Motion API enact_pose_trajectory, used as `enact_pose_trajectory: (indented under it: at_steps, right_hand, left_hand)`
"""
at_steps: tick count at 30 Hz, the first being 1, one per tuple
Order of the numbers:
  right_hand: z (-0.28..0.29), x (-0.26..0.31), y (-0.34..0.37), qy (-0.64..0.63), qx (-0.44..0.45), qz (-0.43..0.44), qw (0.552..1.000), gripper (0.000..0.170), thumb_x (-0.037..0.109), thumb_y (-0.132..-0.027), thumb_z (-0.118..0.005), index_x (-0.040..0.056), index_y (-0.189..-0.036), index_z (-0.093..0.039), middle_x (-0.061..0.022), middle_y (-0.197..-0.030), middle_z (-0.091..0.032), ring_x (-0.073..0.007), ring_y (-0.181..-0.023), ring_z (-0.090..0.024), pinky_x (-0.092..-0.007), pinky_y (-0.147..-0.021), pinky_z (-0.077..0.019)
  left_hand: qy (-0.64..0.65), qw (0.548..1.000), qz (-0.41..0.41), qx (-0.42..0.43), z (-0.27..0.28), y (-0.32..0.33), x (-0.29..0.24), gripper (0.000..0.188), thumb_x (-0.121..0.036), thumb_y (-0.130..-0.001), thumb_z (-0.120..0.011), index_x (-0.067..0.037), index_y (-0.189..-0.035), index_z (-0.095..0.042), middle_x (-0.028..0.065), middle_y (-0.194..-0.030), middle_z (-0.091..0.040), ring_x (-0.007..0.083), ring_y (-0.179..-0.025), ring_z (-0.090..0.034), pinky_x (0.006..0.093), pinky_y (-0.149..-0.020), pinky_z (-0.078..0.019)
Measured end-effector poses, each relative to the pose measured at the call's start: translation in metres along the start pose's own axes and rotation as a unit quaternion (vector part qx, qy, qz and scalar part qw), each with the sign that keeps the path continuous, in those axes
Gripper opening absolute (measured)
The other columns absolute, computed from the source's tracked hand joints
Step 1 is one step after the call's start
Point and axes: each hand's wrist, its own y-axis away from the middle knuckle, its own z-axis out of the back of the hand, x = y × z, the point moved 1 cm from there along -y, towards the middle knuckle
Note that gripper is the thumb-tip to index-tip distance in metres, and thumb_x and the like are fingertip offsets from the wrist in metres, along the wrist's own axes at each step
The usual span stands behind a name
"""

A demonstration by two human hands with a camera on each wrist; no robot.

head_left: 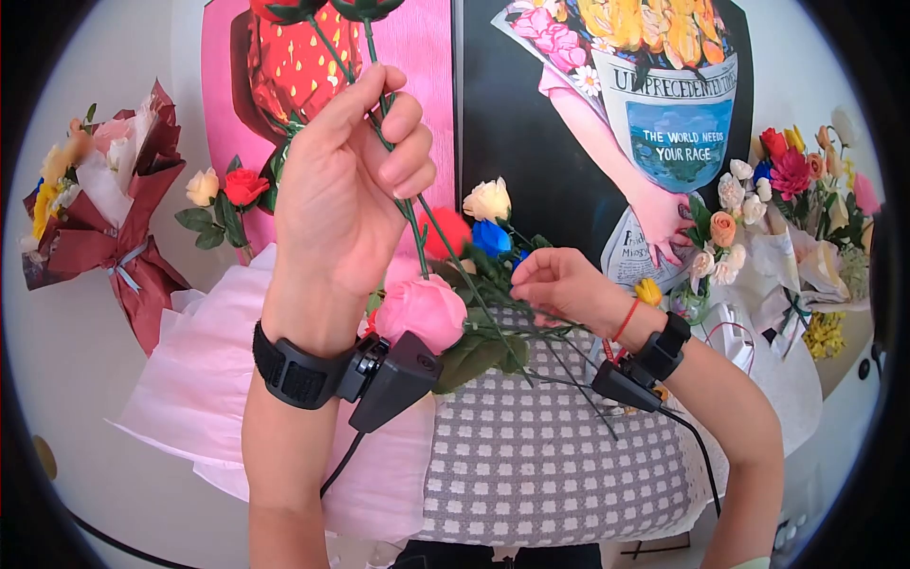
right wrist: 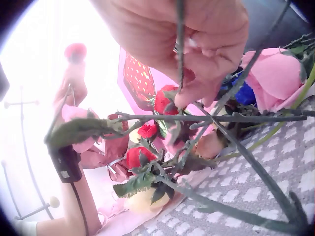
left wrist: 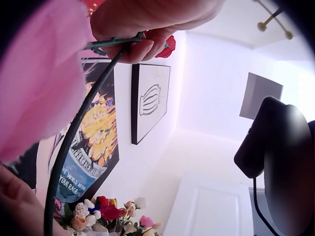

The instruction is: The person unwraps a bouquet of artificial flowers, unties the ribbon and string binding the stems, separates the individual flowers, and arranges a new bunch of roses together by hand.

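Observation:
My left hand (head_left: 346,180) is raised in front of me, gripping the long green stems of red artificial roses (head_left: 365,8), whose blooms are cut off by the top edge of the head view. Their stems run down past the palm toward the table. Just beyond my left wrist sits a large pink rose (head_left: 422,315); it looms blurred in the left wrist view. My right hand (head_left: 569,289) is low over loose flowers, thumb and fingers pinching a thin green stem (right wrist: 180,49). Other bare stems (right wrist: 256,167) cross below those fingertips, and a blue rose (head_left: 490,237) lies behind.
A grey checked cloth (head_left: 559,446) covers the table, with pink wrapping paper (head_left: 204,351) at left. Wrapped bouquets stand either side, one in dark red paper (head_left: 133,275). At right is a small vase of pale roses (head_left: 725,232). Two posters lean behind, one a pink strawberry poster (head_left: 431,95).

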Motion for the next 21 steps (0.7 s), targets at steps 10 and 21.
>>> enact_pose_trajectory:
  at_steps: [10,21]
  right_hand:
    - [-0.026,-0.027,0.006,0.209,0.1,-0.003,0.973,0.024,0.004,-0.081,-0.056,-0.0076,-0.102,-0.053,-0.0115,-0.076,-0.061,-0.0124,-0.053,-0.059,-0.0252,-0.04,-0.0471]
    - [-0.023,0.007,0.017,0.131,0.002,-0.026,0.991,0.012,0.007,-0.08,-0.058,-0.0013,-0.086,-0.051,-0.0083,-0.072,-0.06,-0.0104,-0.053,-0.055,-0.0239,-0.038,-0.0457]
  left_hand:
    - [0.015,1.0,0.007,0.005,-0.004,0.002,0.001,0.019,-0.017,-0.095,-0.035,-0.002,-0.095,-0.046,-0.0011,-0.064,-0.031,0.0089,-0.05,-0.029,0.0221,-0.046,-0.0272]
    - [0.032,0.998,0.038,0.025,-0.002,0.001,0.005,0.018,-0.018,-0.094,-0.036,-0.003,-0.095,-0.046,-0.0009,-0.065,-0.033,0.0087,-0.051,-0.031,0.0221,-0.046,-0.0272]
